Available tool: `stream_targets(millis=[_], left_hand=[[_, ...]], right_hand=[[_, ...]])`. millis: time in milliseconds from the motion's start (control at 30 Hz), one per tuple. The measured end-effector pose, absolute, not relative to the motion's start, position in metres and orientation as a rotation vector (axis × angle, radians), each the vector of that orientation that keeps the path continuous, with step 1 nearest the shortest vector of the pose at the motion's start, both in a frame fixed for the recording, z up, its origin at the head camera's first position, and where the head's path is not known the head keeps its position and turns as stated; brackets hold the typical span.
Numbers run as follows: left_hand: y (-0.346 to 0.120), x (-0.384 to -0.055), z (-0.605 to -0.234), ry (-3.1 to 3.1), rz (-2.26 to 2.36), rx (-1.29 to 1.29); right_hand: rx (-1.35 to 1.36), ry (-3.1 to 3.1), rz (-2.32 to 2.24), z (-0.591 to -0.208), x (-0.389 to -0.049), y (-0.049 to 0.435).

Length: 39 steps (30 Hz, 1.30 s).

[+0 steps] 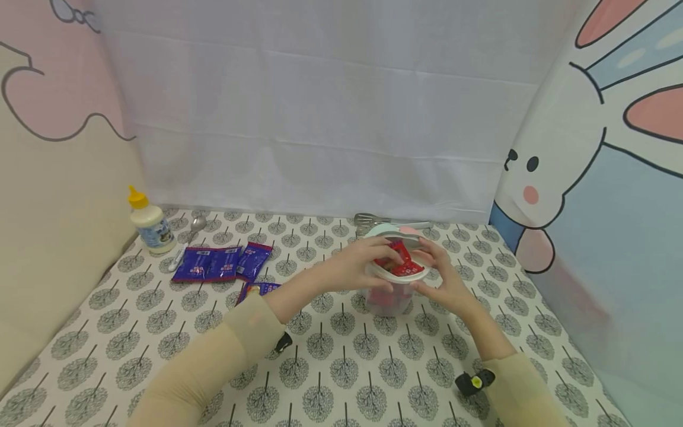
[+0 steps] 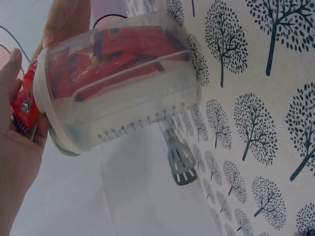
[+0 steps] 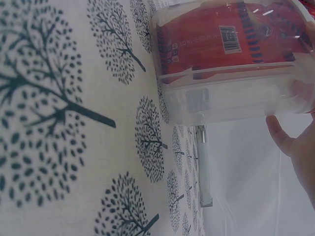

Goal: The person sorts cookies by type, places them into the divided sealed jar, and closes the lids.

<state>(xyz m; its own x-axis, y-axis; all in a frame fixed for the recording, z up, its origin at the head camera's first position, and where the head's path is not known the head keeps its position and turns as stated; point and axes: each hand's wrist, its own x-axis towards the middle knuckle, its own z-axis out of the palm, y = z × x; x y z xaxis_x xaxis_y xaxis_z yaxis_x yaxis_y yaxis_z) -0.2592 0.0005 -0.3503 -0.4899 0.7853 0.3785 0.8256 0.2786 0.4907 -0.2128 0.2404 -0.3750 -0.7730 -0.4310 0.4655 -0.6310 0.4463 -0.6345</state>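
A: Hands' state, pls?
B: Red pkt (image 1: 409, 268) prob. gripped by L hand (image 1: 354, 267), fingers bent over it at mouth of clear tub (image 1: 386, 305). Tub clamped from opp. side by R hand (image 1: 445, 290), fingers curled at rim.
A: Tub loc.?
B: Stood on tree-print cloth (image 1: 320, 394), w/ slotted turner (image 2: 181, 162) behind.
A: Main risk?
B: Jam, IMO. Mouth's crowded by fingers + pkt, and much of tub's already taken up by other red pkts (image 2: 142, 54). If forced down, pkt could be creased or split, or sprung back over rim.
A: Anything else?
B: Tipping. If L side's pushed harder than R side's braced, tub could be slid or toppled, contents spilt.
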Motion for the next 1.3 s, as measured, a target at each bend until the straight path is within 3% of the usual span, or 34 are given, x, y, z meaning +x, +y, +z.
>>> stream_targets(millis=[767,1300], left_hand=[[0.013,-0.253,-0.35,-2.55,-0.123,-1.572],[-0.009,-0.256,-0.356,-2.345,-0.564,-1.596]], right_hand=[[0.874,-2.468,1.195,-0.377,-0.211,0.239],[0.897,-2.446,1.227,-0.375,-0.213,0.238]])
